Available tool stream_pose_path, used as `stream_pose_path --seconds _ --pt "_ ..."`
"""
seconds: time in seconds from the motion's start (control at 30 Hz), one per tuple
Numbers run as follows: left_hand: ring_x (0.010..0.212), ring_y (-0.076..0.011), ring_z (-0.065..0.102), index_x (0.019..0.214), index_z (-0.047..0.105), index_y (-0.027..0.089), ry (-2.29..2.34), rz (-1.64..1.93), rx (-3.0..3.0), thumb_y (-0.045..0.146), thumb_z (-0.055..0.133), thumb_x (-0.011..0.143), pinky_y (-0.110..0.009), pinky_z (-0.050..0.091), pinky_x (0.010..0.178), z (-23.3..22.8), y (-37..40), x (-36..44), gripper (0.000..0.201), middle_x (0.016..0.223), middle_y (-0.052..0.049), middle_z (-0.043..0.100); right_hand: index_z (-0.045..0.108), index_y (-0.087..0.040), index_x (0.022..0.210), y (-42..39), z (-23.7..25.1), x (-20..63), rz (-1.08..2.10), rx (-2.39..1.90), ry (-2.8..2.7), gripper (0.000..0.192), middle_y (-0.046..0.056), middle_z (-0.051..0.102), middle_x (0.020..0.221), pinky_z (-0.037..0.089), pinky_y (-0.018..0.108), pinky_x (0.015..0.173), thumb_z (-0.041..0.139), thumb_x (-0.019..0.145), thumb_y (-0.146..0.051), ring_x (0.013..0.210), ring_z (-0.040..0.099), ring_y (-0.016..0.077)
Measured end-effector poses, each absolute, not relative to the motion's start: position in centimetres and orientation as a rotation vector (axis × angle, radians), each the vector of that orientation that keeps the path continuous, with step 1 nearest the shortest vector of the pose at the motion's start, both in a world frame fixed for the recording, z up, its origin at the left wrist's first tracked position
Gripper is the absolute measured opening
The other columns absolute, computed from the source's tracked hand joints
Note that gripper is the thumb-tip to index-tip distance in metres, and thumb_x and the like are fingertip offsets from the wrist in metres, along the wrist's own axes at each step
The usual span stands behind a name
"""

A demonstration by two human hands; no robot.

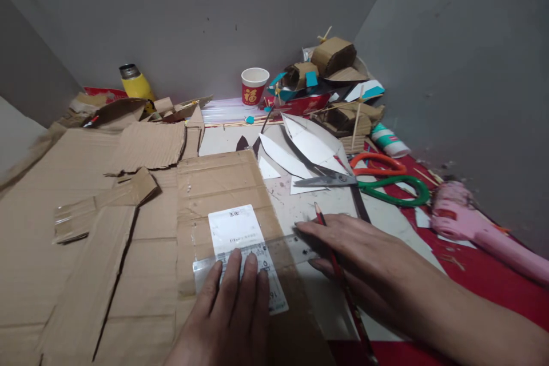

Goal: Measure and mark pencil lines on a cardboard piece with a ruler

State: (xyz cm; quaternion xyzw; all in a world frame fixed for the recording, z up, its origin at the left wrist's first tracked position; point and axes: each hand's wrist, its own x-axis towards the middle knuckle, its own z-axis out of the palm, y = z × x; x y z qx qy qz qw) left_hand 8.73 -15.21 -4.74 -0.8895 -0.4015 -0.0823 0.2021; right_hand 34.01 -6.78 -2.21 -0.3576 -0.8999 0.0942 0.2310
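A clear plastic ruler [283, 253] lies across a brown cardboard piece [227, 180] that has a white printed label [235, 223]. My left hand [234, 309] rests flat over the ruler's left part, its fingertips pressing on it and the label. At the ruler's right end is my right hand [369, 263], its thumb and fingers closed around that end. A dark red pencil [343, 277] is tucked in the same hand, its sharpened tip pointing up and away. Just beyond this hand lie scissors [330, 180] with one orange and one green handle.
Large cardboard sheets [26, 229] and cut strips [92, 286] cover the left side. White paper pieces [315, 140], a paper cup [254, 87] and cardboard models [332, 60] stand farther back. A yellow bottle [138, 84] leans at back left. The pink glue gun [480, 229] lies right.
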Motion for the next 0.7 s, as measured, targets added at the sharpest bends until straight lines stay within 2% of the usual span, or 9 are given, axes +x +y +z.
stream_pose_path --seconds 0.37,0.7 --pt "0.126 -0.0345 0.049 0.127 0.057 0.013 -1.098 -0.383 -2.504 0.031 0.044 0.093 -0.048 0.033 0.107 -5.65 -14.62 8.59 0.040 0.131 -0.013 0.060 0.057 -0.016 0.121 -6.89 -2.26 34.11 0.212 -0.984 -2.530 0.032 0.012 0.070 0.096 0.057 0.035 0.072 0.050 0.090 -0.014 0.086 0.067 0.0234" --pt "0.130 -0.0361 0.046 0.132 0.052 0.013 -1.105 -0.297 -2.534 0.030 0.045 0.095 -0.049 0.034 0.106 -4.83 -14.59 8.59 0.041 0.134 -0.013 0.058 0.058 -0.016 0.120 -7.04 -1.93 34.06 0.237 -1.000 -2.519 0.034 0.012 0.069 0.093 0.055 0.034 0.070 0.050 0.087 -0.011 0.083 0.066 0.0230"
